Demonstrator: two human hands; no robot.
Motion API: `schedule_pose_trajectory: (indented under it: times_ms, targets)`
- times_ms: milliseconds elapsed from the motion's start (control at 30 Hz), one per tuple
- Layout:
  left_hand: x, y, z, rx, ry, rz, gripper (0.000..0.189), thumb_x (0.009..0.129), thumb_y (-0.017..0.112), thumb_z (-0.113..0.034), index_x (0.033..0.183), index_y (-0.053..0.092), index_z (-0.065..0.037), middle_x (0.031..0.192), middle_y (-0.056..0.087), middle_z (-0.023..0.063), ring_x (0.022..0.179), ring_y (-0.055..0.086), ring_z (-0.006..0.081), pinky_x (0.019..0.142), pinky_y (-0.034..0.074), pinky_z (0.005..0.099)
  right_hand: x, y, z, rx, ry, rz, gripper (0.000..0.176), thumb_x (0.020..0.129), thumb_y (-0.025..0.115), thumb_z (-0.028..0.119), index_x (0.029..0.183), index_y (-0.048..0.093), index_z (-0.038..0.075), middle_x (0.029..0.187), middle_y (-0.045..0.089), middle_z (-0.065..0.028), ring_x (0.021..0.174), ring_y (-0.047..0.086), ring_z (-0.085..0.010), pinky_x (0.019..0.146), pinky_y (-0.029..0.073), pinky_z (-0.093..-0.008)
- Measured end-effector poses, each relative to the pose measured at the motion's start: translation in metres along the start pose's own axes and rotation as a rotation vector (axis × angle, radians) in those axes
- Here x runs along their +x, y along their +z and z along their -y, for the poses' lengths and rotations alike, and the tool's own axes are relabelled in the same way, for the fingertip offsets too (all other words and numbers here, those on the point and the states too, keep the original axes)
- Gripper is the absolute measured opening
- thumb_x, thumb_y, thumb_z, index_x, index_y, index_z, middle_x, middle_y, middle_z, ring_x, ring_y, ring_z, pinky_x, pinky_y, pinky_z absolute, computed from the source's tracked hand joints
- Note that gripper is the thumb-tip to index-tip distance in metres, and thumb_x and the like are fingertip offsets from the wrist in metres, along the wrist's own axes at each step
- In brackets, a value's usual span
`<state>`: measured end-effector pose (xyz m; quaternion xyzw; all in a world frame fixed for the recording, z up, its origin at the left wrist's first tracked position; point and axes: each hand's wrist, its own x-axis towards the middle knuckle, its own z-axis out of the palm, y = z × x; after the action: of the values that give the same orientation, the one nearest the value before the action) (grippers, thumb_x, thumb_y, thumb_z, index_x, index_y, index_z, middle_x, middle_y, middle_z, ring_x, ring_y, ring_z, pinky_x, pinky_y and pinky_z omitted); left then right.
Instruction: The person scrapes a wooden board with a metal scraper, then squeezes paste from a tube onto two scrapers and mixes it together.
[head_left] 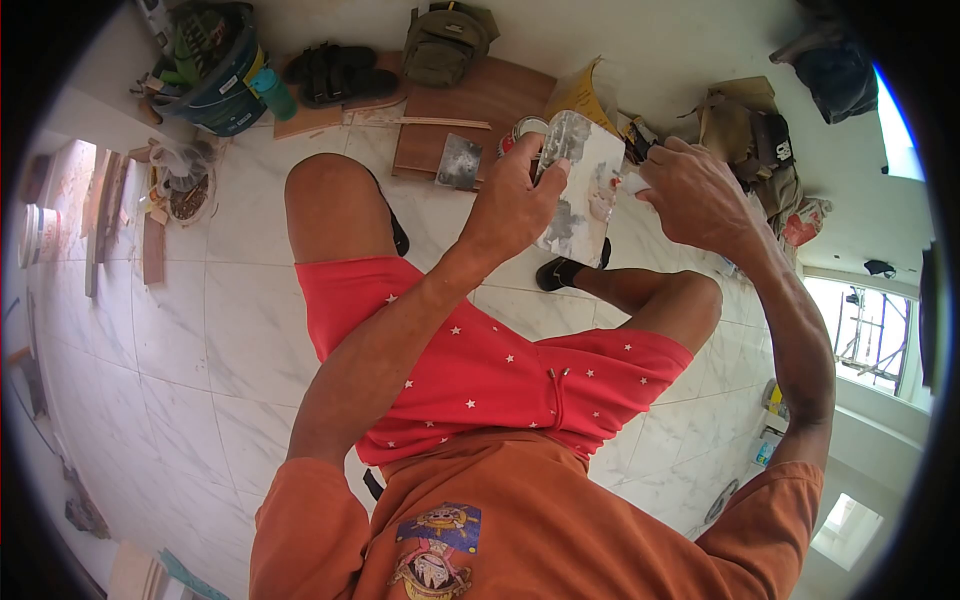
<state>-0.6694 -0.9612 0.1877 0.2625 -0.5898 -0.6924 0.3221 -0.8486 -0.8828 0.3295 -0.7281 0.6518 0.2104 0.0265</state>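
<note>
Up over the floor, between the two bent legs, is a flat plate [585, 200] with gray and white smears on it. It is tilted, and a small red spot shows near its right edge. Under it is a white tile floor [250, 330] with gray streaks and thin lines between the tiles. Past the plate, a brown board [510, 85] lies on the floor, with a small gray square [459, 161] on its near edge. By the wall sit a green backpack [445, 45], black sandals [335, 75] and a dark bucket [225, 108] full of things, with a green bottle [272, 92] beside it. Far to the left are long bits of wood [100, 220]. Far to the right is a bright window [860, 325] with poles outside. The person wears red shorts [480, 350] with white stars and an orange shirt [570, 510].

The left hand [515, 200] is closed on the plate's left side, with the thumb on its front. The right hand [697, 195] has its fingers curled around a white piece [632, 183] that pokes out close to the plate's right edge. I cannot tell if that piece touches the plate.
</note>
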Motion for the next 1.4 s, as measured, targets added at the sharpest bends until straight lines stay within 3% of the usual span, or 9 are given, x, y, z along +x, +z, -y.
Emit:
schedule_pose_trajectory:
  times_ms: [800,900,1400]
  targets:
    - [0.0002,0.0001,-0.0012,0.012,0.020,-0.028,0.023,0.097,0.058,-0.020,0.099,0.053,0.003,0.073,0.057,0.0099,0.067,0.054,0.0160,0.064,0.046,0.0349,0.0049,-0.0063,0.0078,-0.083,0.004,-0.022,0.011,0.080,0.070,0.011,0.081,0.074,0.000,0.088,0.069,-0.0127,0.094,0.063,-0.0299,0.078,0.052,-0.0418]
    - [0.0000,0.0006,-0.0016,0.000,0.031,-0.034,0.023,0.097,0.058,-0.020,0.099,0.054,0.003,0.073,0.057,0.0093,0.066,0.053,0.0155,0.064,0.046,0.0348,0.0054,-0.0077,0.0079,-0.078,0.017,0.034,0.018,0.085,0.072,0.017,0.084,0.069,-0.001,0.089,0.063,-0.0123,0.094,0.059,-0.0298,0.082,0.048,-0.0442]
    - [0.0035,-0.0011,0.0075,-0.049,0.037,-0.050,0.024,0.096,0.060,-0.020,0.104,0.058,0.002,0.074,0.058,0.0075,0.065,0.052,0.0141,0.063,0.046,0.0329,0.0063,-0.0079,0.0076,-0.075,0.055,0.086,0.018,0.084,0.072,0.017,0.083,0.069,-0.001,0.089,0.064,-0.0132,0.095,0.060,-0.0310,0.082,0.048,-0.0450]
